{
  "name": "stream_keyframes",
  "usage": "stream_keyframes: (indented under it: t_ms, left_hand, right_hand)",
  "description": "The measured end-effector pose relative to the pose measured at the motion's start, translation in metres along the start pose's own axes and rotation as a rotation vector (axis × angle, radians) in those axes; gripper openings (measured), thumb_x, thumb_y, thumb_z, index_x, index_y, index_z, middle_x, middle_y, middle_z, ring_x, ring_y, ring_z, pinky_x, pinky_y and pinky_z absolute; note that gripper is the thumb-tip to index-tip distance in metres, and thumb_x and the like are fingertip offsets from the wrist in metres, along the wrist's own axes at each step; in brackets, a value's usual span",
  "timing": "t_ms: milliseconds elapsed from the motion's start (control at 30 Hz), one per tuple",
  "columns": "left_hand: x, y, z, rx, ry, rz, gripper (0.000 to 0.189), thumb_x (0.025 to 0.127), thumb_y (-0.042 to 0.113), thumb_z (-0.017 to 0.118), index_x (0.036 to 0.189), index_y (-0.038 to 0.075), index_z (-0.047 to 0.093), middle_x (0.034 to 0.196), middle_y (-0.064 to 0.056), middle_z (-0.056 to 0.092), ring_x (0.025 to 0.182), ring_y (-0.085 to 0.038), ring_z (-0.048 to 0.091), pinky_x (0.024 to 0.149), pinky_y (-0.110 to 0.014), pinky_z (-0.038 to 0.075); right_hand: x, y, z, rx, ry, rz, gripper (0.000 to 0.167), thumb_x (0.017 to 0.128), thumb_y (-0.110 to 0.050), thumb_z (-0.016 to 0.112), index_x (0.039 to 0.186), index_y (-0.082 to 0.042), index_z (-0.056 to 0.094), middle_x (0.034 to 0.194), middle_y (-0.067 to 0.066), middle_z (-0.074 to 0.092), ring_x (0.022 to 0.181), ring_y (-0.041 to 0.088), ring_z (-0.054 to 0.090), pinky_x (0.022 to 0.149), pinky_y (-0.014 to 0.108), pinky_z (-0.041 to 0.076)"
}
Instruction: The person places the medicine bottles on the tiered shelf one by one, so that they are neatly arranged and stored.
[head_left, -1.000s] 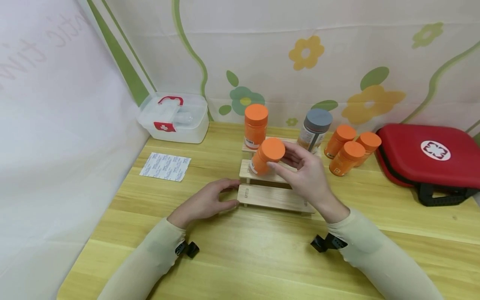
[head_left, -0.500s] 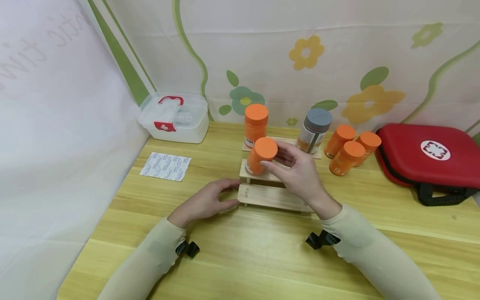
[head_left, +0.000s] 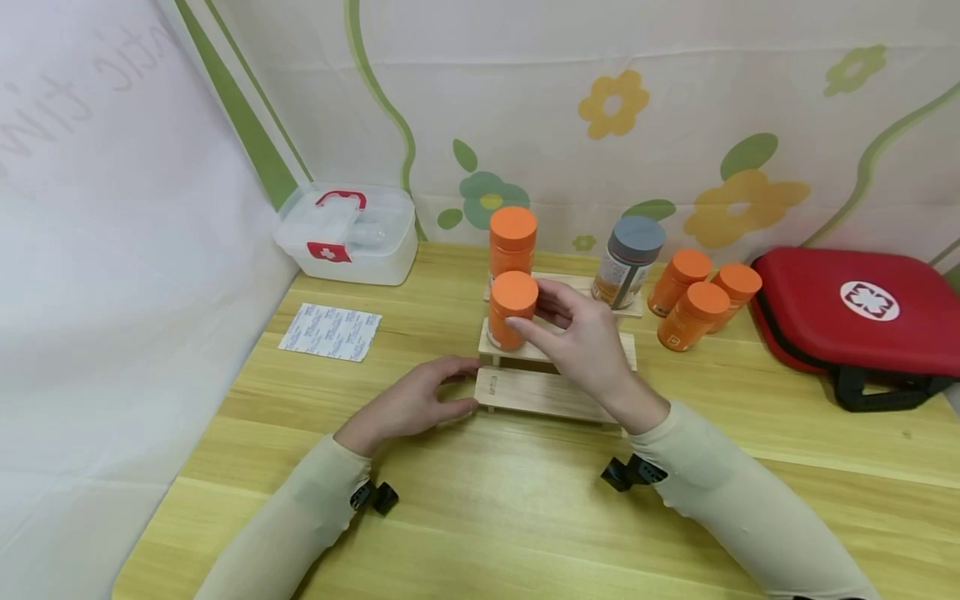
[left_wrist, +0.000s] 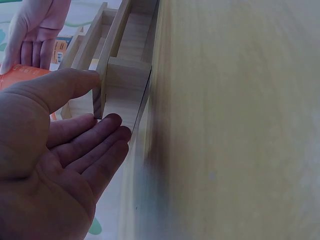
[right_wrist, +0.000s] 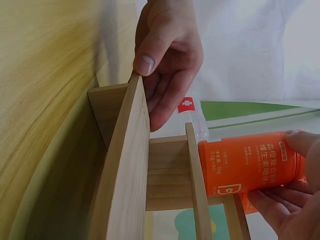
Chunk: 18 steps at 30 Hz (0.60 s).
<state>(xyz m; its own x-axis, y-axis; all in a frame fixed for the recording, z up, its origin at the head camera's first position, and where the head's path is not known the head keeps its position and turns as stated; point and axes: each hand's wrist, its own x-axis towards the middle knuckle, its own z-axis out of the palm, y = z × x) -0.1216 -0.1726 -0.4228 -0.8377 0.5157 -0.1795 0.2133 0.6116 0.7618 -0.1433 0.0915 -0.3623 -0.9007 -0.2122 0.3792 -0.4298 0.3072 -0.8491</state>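
My right hand [head_left: 583, 343] grips an orange bottle [head_left: 506, 322] with an orange screw cap. The bottle stands upright at the left end of the middle step of a small wooden tiered rack [head_left: 536, 392]. In the right wrist view that bottle [right_wrist: 240, 165] shows white printed lettering, with my thumb and fingers on either side near its cap. My left hand [head_left: 420, 398] holds the left end of the rack's lowest step between thumb and fingers. Its thumb lies on the board edge in the left wrist view, beside the other extended fingers [left_wrist: 100, 155].
On the top step stand another orange bottle [head_left: 513, 237] and a grey-capped jar [head_left: 630, 254]. Several orange bottles [head_left: 693, 317] cluster right of the rack, beside a red first-aid case [head_left: 900, 312]. A clear first-aid box [head_left: 375, 262] and a blister pack [head_left: 330, 332] are at left.
My right hand has moved left along the middle step with the orange bottle, which has gone from tilted to upright at the step's left end. My left hand has stayed in place.
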Motion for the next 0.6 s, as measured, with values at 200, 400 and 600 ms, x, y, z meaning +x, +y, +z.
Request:
stream_keyframes:
  t_ms: [200,400,600]
  left_hand:
    - [0.0002,-0.0001,-0.0003,0.000,-0.002,-0.005,0.061,0.102,0.028,0.077,0.157,0.013,0.056,0.159,-0.004,0.060,0.149,-0.025,0.055,0.127,-0.050,0.043]
    - [0.0000,0.0001,-0.0003,0.003,-0.004,-0.002,0.062,0.102,0.028,0.077,0.158,0.012,0.055,0.159,-0.004,0.059,0.150,-0.025,0.054,0.128,-0.050,0.042]
    - [-0.0005,0.0003,-0.0004,-0.001,-0.005,-0.005,0.062,0.102,0.028,0.077,0.158,0.012,0.055,0.159,-0.005,0.059,0.150,-0.026,0.054,0.128,-0.050,0.042]
  right_hand:
    - [0.0013,-0.0035,0.0035,-0.027,0.009,-0.023,0.056,0.090,-0.010,0.089,0.141,0.003,0.067,0.131,0.022,0.076,0.120,0.034,0.076,0.099,0.039,0.064]
    - [0.0012,-0.0061,0.0039,-0.074,0.012,-0.039,0.056,0.090,-0.013,0.089,0.140,0.003,0.069,0.129,0.021,0.077,0.118,0.034,0.077,0.097,0.039,0.065]
    - [0.0015,-0.0068,0.0045,-0.100,0.003,-0.042,0.054,0.090,-0.014,0.089,0.138,0.002,0.070,0.127,0.020,0.078,0.117,0.033,0.078,0.096,0.040,0.065]
